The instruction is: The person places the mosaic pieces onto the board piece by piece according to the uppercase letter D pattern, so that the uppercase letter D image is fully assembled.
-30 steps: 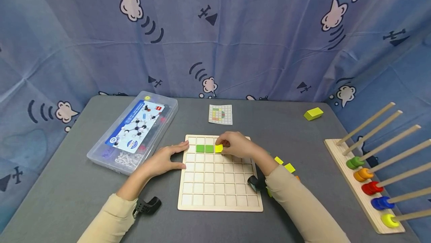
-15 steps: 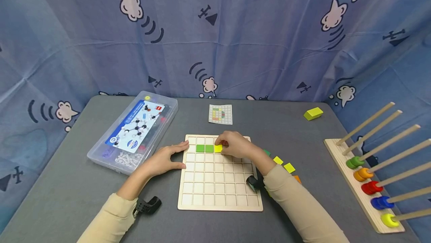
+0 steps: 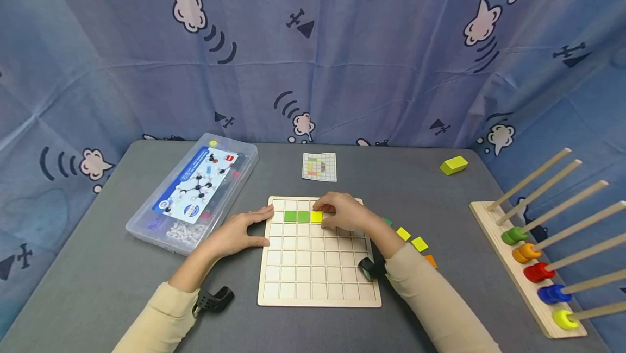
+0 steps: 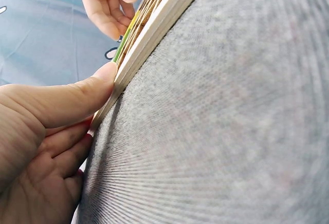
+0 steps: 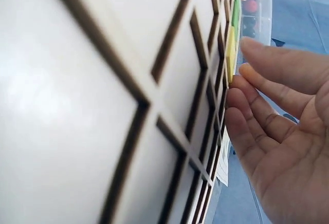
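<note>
A pale wooden grid board [image 3: 303, 275] lies flat on the grey table. Two green square tiles [image 3: 296, 216] and a yellow square tile [image 3: 316, 216] sit side by side in its second row. My left hand [image 3: 238, 231] rests along the board's left edge, thumb and fingers spread; in the left wrist view its thumb [image 4: 85, 93] touches the edge. Over the upper part of the board is my right hand [image 3: 344, 213], fingertips right beside the yellow tile. From the right wrist, that yellow tile [image 5: 231, 54] lies in its cell, with thumb and fingers apart.
Loose yellow tiles [image 3: 419, 244] and an orange tile [image 3: 431, 261] lie right of the board, partly behind the right arm. A pattern card [image 3: 320, 167] is beyond it. Around stand a clear plastic case [image 3: 193, 193], a yellow block [image 3: 454, 165] and a peg rack [image 3: 530, 288].
The yellow tile, tilted between my right fingers before, now lies level in its cell. My right fingers have loosened from it slightly. My left hand stays at the board's edge.
</note>
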`<state>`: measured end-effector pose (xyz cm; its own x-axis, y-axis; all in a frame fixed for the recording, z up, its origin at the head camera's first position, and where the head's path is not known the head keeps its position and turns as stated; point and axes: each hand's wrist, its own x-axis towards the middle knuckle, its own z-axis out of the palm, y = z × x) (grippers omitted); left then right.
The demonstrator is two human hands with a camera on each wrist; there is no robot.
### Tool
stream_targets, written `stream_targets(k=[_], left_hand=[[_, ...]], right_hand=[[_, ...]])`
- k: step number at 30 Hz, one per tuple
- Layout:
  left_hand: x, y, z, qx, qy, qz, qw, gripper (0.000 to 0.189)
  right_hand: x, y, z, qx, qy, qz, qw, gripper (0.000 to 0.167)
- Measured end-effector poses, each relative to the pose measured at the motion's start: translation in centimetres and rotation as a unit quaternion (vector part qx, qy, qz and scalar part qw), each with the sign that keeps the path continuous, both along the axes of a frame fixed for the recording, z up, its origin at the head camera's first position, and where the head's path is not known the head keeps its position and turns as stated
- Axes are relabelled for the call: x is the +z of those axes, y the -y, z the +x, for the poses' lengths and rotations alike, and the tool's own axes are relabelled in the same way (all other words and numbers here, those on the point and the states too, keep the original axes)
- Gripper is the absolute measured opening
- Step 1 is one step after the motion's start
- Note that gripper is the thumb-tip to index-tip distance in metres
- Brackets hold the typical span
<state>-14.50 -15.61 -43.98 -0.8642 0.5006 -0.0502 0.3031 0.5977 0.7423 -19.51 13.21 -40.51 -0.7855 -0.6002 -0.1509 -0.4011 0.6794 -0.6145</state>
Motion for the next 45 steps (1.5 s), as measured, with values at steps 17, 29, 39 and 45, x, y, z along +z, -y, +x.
stream_targets(k=[17, 29, 39, 45], left_hand=[[-0.2, -0.1, 0.0, 0.000, -0.003, 0.000, 1.0000, 0.073], [-0.2, 0.0, 0.0, -0.003, -0.004, 0.000, 1.0000, 0.074], [-0.2, 0.0, 0.1, 0.001, -0.002, 0.002, 1.0000, 0.074], [-0.1, 0.0, 0.1, -0.002, -0.002, 0.004, 1.0000, 0.074]], right_hand=[[1.5, -5.4, 2.1, -0.046, 0.009, -0.083, 0.9955, 0.046], [1.8, -11.0, 3.4, -0.109, 0.014, -0.109, 0.9879, 0.048], [0.4, -13.0, 2.8, -0.125, 0.038, -0.066, 0.9893, 0.044], [-0.1, -13.6, 2.3, -0.100, 0.065, -0.048, 0.9917, 0.041]])
